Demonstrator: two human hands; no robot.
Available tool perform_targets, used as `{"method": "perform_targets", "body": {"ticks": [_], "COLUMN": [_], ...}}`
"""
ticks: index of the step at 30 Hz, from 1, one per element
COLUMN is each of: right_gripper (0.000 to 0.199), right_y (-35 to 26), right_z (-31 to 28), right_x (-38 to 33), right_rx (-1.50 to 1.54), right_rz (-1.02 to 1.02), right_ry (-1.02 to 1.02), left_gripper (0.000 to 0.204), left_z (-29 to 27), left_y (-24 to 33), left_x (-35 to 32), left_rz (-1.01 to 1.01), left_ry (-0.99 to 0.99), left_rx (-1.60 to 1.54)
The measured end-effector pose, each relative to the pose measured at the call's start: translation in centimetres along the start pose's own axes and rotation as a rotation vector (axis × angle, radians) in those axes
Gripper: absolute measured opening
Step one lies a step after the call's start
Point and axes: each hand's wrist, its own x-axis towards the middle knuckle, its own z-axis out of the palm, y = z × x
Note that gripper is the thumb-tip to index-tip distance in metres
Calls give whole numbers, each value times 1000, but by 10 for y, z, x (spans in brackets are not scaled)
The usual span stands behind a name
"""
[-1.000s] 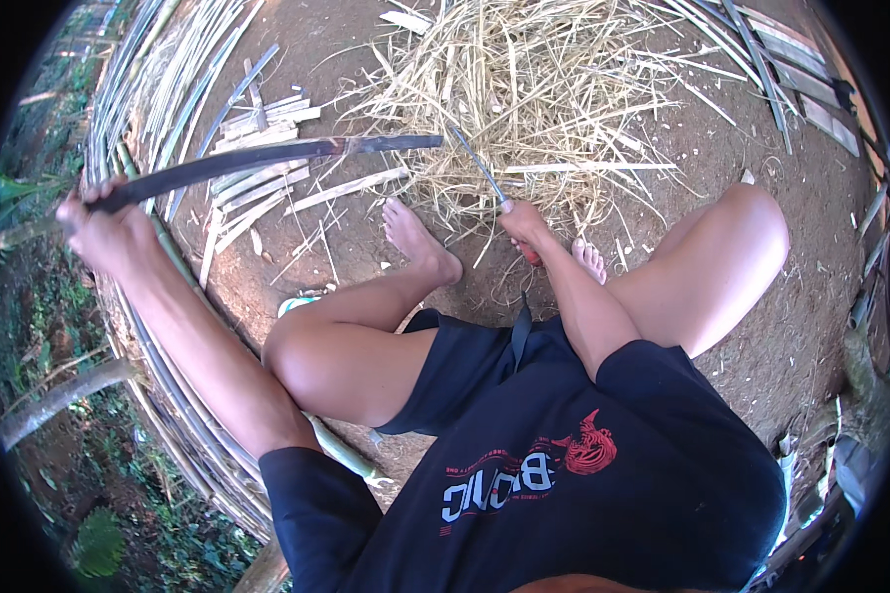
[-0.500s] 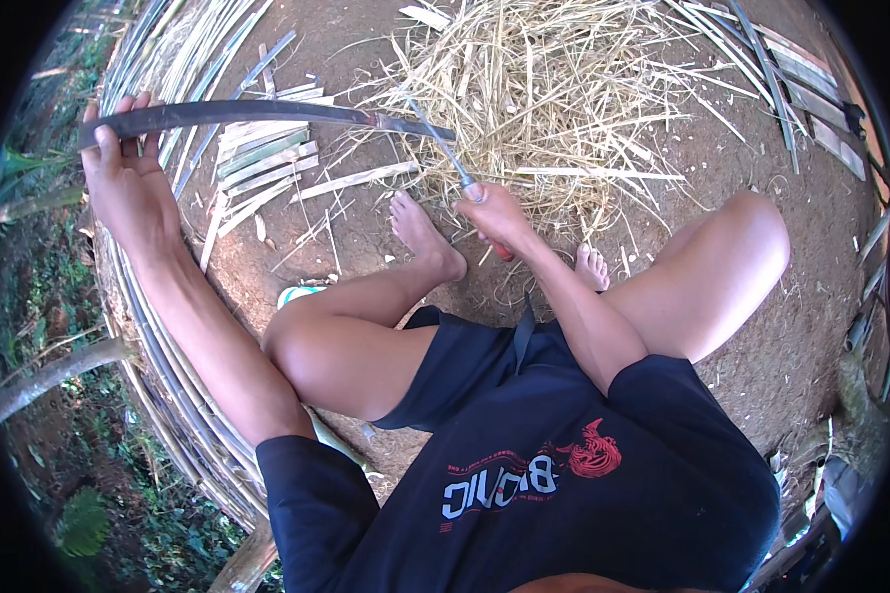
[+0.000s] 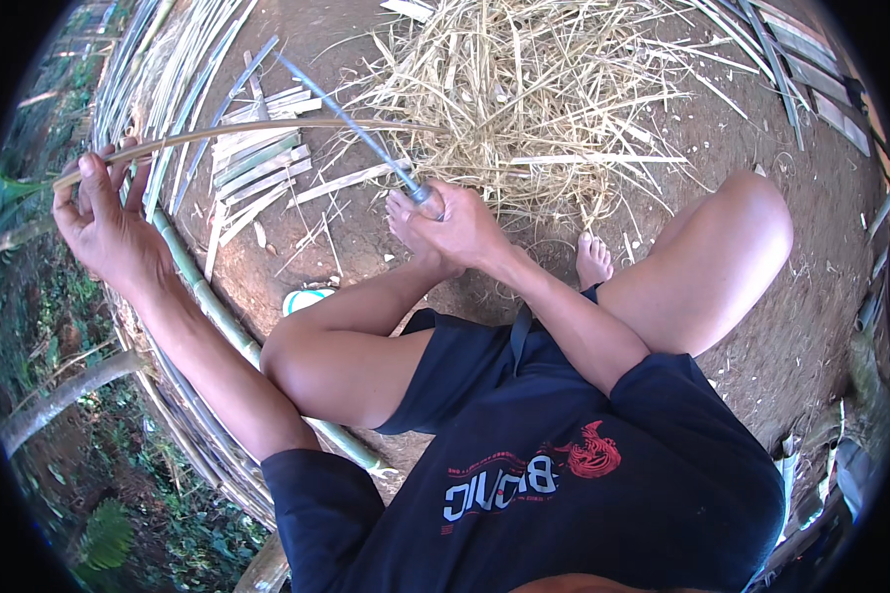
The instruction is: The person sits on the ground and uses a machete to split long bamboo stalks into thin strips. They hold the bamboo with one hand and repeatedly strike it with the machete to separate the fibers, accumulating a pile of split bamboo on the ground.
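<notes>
My left hand (image 3: 119, 227) is raised at the far left, its thumb and fingers closed on one end of a long, thin bamboo strip (image 3: 267, 126). The strip bows gently to the right, and its pale narrow edge shows. In my right hand (image 3: 460, 227) is the handle of a knife (image 3: 341, 114) with a long slim blade pointing up and left. The blade crosses over the strip in the picture; whether they touch I cannot tell. Beneath the strip's far end spreads a heap of pale bamboo shavings (image 3: 524, 109).
Short split bamboo slats (image 3: 262, 163) lie on the dirt left of the shavings. Long strips (image 3: 163, 89) lie at the upper left, more slats (image 3: 811, 94) at the upper right. A green bamboo pole (image 3: 208, 296) runs beside my bent left leg. Plants (image 3: 109, 534) grow beyond the left edge.
The bamboo strip has turned from its dark broad face to its pale edge. My left hand has lowered and shifted left; the right has come left, its knife slanting further left across the strip.
</notes>
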Motion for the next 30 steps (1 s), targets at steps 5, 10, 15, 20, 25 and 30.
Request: {"method": "perform_targets", "body": {"ticks": [5,10,15,20,25,30], "right_gripper": [33,33,31,33,25,23], "right_y": [-29,-11,7,-11,38,2], "right_z": [1,3,-6,2,-14,1], "right_x": [-8,2,17,14,34,27], "right_rx": [-47,-1,11,-20,-82,-38], "right_rz": [-115,-67,285,58,488,119], "right_ry": [-88,-57,-117,-72,-132,-101], "left_gripper": [34,35,34,34,31,28], "left_z": [0,11,8,13,2,5], "left_y": [9,15,15,20,13,9], "left_x": [-10,-20,-26,-31,-32,-33], "left_rz": [56,103,111,117,106,100], "left_ry": [1,21,46,59,92,112], "left_rx": [55,123,168,179,211,203]}}
